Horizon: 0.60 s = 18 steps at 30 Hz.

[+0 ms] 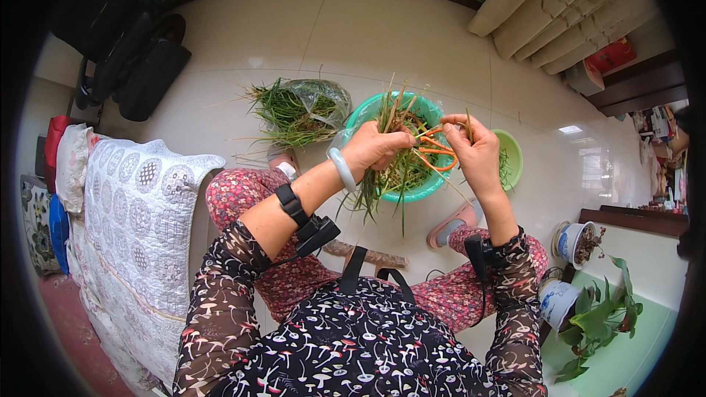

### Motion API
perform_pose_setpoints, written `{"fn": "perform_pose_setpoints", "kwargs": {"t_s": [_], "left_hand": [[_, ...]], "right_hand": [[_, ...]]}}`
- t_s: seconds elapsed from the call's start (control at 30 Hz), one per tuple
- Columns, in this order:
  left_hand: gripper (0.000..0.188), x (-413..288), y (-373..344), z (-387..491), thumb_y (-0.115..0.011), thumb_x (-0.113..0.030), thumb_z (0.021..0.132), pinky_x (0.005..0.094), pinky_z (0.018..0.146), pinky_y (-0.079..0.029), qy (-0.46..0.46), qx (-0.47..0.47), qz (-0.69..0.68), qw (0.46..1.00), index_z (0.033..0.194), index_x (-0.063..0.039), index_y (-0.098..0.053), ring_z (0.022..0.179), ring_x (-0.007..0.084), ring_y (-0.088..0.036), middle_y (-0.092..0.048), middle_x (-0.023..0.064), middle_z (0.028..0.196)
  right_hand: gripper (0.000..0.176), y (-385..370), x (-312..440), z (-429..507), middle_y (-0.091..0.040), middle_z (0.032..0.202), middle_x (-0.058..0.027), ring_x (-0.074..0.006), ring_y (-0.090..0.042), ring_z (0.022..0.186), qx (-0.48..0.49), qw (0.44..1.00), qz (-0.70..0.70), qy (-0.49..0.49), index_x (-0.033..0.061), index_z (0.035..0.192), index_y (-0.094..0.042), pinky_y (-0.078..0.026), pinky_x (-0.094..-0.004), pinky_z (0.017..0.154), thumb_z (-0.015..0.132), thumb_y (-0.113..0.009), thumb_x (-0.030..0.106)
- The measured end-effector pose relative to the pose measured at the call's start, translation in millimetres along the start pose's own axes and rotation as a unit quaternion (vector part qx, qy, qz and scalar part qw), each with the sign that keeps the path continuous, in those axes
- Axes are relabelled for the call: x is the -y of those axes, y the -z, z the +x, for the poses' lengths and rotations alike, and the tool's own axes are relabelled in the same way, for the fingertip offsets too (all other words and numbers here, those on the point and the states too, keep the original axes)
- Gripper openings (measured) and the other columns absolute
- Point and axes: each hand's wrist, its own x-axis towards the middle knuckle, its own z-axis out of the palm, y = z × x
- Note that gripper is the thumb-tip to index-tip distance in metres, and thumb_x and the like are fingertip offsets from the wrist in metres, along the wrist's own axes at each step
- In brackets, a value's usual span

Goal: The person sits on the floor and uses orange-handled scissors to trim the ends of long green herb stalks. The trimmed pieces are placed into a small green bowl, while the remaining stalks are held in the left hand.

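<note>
My left hand is closed around a bunch of long green and dry stalks, over a teal plastic basin lined with clear plastic. Close to its right, my right hand pinches a thin stalk between thumb and fingers. Between the hands are the orange handles of a pair of scissors; whether a hand holds them I cannot tell. More grassy stalks and dry bits lie inside the basin. A clear plastic bag of green stalks lies left of the basin. A light green bowl with green pieces stands at the right.
A quilt-covered bed is at the left, with a black chair beyond it. Potted plants stand at the lower right. Slippered feet flank the basin on the tiled floor. A low wooden stool is between the legs.
</note>
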Motion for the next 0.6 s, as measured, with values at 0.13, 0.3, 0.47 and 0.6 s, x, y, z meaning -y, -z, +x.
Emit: {"fn": "perform_pose_setpoints", "kwargs": {"t_s": [0.13, 0.3, 0.47, 0.6], "left_hand": [[0.016, 0, 1, 0, -0.072, -0.021, 0.085, 0.0241, 0.04, -0.019, 0.001, 0.0, 0.01, 1.0, 0.084, -0.012, -0.059, 0.042, 0.0033, -0.032, -0.04, -0.0081, 0.054], [0.015, -2, 1, -1, -0.071, -0.022, 0.085, 0.0242, 0.041, -0.02, 0.013, 0.009, 0.014, 1.0, 0.084, -0.012, -0.06, 0.041, 0.0037, -0.032, -0.04, -0.0078, 0.054], [0.015, -5, -3, -5, -0.07, -0.021, 0.086, 0.0232, 0.041, -0.021, 0.008, 0.032, 0.023, 0.999, 0.09, -0.01, -0.061, 0.042, 0.0035, -0.034, -0.041, -0.0079, 0.055], [0.016, -11, -6, -5, -0.071, -0.021, 0.087, 0.0229, 0.041, -0.021, -0.003, 0.044, 0.022, 0.999, 0.092, -0.01, -0.062, 0.042, 0.0033, -0.034, -0.041, -0.008, 0.055]], "right_hand": [[0.014, -2, 7, -6, -0.062, 0.073, 0.0022, -0.002, -0.047, 0.054, -0.002, 0.986, -0.103, 0.127, 0.0057, 0.099, -0.07, -0.038, -0.0192, 0.049, 0.086, -0.073, 0.008], [0.014, -10, 4, -6, -0.07, 0.082, -0.005, -0.019, -0.067, 0.065, -0.001, 0.947, -0.213, 0.24, 0.0104, 0.094, -0.068, -0.054, -0.0302, 0.059, 0.081, -0.071, 0.008], [0.009, -14, -6, -9, -0.056, 0.065, 0.0006, -0.0066, -0.051, 0.056, 0.024, 0.99, -0.086, 0.109, 0.0055, 0.09, -0.063, -0.043, -0.0233, 0.053, 0.084, -0.069, 0.006], [0.005, -24, -8, -9, -0.048, 0.066, 0.0103, 0.0003, -0.039, 0.058, 0.016, 0.985, 0.172, 0.025, 0.0052, 0.09, -0.063, -0.033, -0.0176, 0.053, 0.09, -0.066, 0.009]]}}
